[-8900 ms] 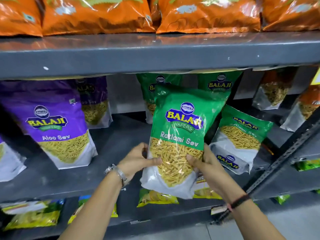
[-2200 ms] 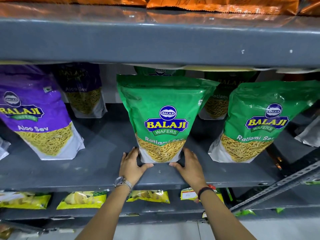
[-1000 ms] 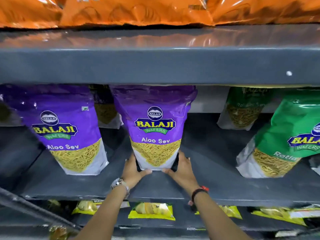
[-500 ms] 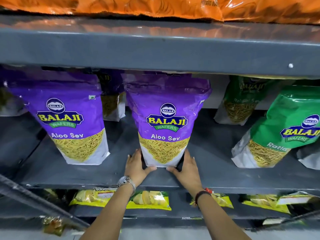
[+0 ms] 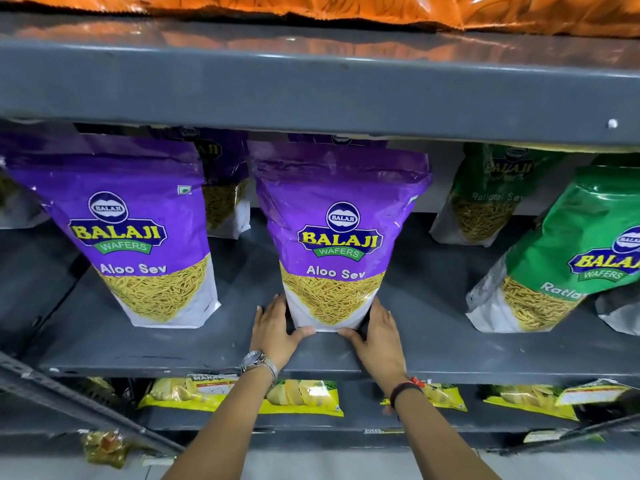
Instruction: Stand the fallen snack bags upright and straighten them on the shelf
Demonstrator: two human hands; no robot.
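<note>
The middle purple bag [image 5: 341, 237] stands up straight near the front of the grey shelf [image 5: 207, 348]. The left hand [image 5: 277, 327] and the right hand [image 5: 377, 330] press flat on its bottom corners, with fingers straight and thumbs touching its front edge. The other purple bag [image 5: 138, 237] looks fine too, but the green bag [image 5: 571, 258] on the right leans over, so I think that one needs fixing.

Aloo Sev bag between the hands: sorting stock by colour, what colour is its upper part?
Purple; the Aloo Sev bag shows it best in the head view.
</note>
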